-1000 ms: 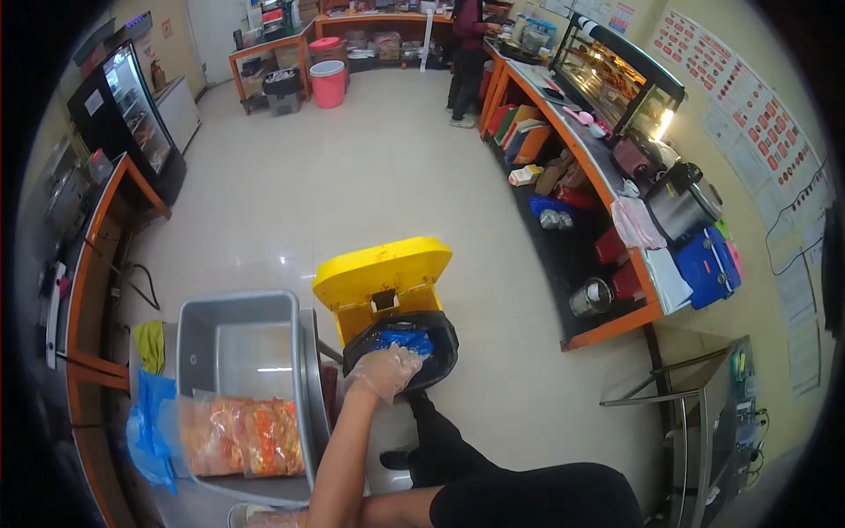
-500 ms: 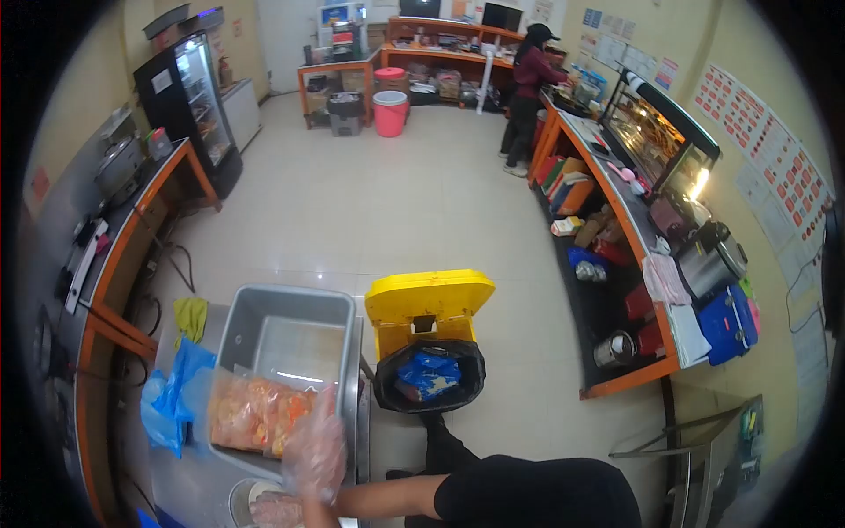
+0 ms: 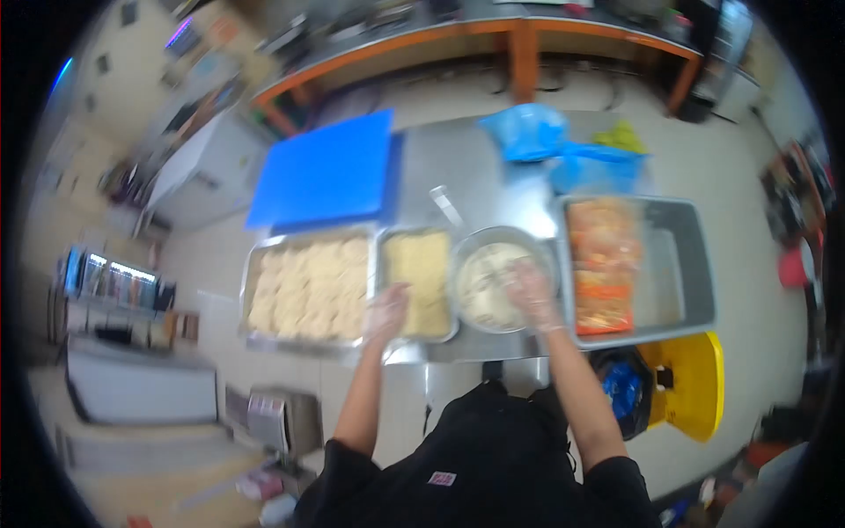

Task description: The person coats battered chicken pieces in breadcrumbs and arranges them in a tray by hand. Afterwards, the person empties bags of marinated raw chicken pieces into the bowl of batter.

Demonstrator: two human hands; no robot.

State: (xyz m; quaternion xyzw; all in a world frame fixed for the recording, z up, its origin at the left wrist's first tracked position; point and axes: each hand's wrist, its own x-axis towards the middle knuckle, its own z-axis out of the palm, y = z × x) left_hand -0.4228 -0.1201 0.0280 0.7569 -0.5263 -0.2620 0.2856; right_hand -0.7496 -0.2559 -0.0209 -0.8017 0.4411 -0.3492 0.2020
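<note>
Workstation seen from above, both hands of the person over a steel table (image 3: 431,157). The left hand (image 3: 387,312) is held palm inward at the boundary between a large tray (image 3: 290,337) and a narrower tray (image 3: 431,337), overlapping the near left part of the latter. The large tray is filled with rows of pale, lumpy pieces (image 3: 308,286); the narrower one holds a flatter, yellowish layer (image 3: 418,273). The right hand (image 3: 528,289) lies over the right side of a round bowl (image 3: 502,235), which stands just beside the narrower tray and contains a whitish substance (image 3: 482,286). Motion blur softens both hands, so whether the fingers are spread, pressed together or pinching anything cannot be told. A pale handle (image 3: 446,207) lies beyond the bowl, slanting towards it. To the right, a grey tub (image 3: 664,273) carries bags of orange-red food (image 3: 603,264) along its left side. Behind the trays lies a blue board (image 3: 321,172); behind the tub are blue plastic bags (image 3: 528,132) and a yellow-green cloth (image 3: 620,136). Below the tub, a yellow bin (image 3: 700,387) stands open, blue plastic (image 3: 623,389) inside its black liner (image 3: 609,361)
</note>
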